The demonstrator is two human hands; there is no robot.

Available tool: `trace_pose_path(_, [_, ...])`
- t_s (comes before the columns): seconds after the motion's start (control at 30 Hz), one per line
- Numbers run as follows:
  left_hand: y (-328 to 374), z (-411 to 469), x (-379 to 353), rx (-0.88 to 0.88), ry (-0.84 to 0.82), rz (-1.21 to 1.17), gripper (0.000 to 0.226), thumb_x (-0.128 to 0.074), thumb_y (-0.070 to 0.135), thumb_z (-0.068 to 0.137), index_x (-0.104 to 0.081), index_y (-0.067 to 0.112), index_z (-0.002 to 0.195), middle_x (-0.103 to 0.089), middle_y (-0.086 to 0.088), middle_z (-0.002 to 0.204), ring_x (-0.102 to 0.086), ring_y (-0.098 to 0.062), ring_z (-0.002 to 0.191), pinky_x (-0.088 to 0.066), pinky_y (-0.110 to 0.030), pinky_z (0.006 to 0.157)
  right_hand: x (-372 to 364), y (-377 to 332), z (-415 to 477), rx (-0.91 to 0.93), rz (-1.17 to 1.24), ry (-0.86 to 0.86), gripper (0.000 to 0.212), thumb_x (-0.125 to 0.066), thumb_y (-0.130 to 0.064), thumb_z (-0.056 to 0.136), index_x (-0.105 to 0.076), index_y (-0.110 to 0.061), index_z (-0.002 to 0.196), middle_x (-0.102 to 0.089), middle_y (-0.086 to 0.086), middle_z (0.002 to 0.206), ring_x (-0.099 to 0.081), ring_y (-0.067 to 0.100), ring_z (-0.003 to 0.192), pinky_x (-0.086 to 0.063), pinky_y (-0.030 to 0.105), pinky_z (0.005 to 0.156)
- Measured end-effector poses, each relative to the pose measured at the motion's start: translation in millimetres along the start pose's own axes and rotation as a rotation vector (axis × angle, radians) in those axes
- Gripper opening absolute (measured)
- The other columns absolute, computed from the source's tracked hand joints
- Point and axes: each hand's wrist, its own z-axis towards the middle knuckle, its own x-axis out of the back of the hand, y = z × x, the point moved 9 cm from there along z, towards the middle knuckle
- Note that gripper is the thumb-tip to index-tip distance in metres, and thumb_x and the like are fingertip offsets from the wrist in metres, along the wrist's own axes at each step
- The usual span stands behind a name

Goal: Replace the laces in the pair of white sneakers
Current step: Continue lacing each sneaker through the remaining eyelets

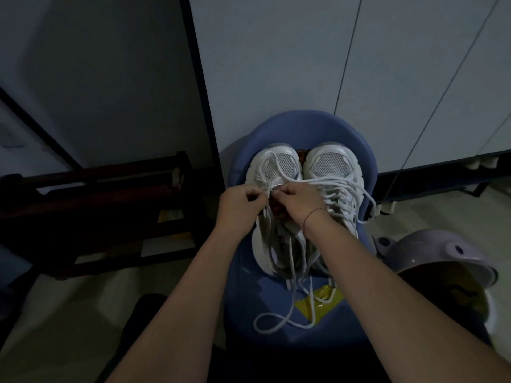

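Two white sneakers stand side by side on a blue chair seat, toes pointing away from me. My left hand and my right hand meet over the lower eyelets of the left sneaker. Each hand pinches a white lace near the front of the tongue. Long loose lace ends trail over the shoe and loop onto the seat in front of me. The right sneaker has several lace strands draped across it, and my right wrist covers part of it.
A yellow patch lies on the seat under the lace ends. A pale purple plastic stool sits on the floor at the right. A dark wooden rack stands at the left. White cabinet doors rise behind the chair.
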Motion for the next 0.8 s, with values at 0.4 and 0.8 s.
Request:
trace_pose_path(0.4, [6, -10, 3, 0.0, 0.085, -0.093, 0.037, -0.07, 0.011, 0.086, -0.066, 0.011, 0.123, -0.074, -0.004, 0.091, -0.068, -0.012, 0.088, -0.055, -0.035, 0.092, 0, 3, -1, -0.022, 0.138, -0.018, 0.016, -0.052, -0.008, 0.094, -0.068, -0.008, 0.096, -0.063, 0.003, 0.072, -0.058, 0.013, 0.061, -0.053, 0.022, 0.061])
trace_pose_path(0.8, [21, -23, 3, -0.059, 0.191, -0.002, 0.039, -0.065, 0.011, 0.089, -0.064, 0.025, 0.126, -0.059, 0.013, 0.07, -0.053, 0.003, 0.067, -0.041, -0.012, 0.069, 4, -4, -3, 0.025, 0.079, -0.04, 0.013, -0.057, -0.013, 0.093, -0.069, -0.016, 0.096, -0.067, 0.004, 0.082, -0.06, 0.004, 0.063, -0.046, 0.006, 0.052])
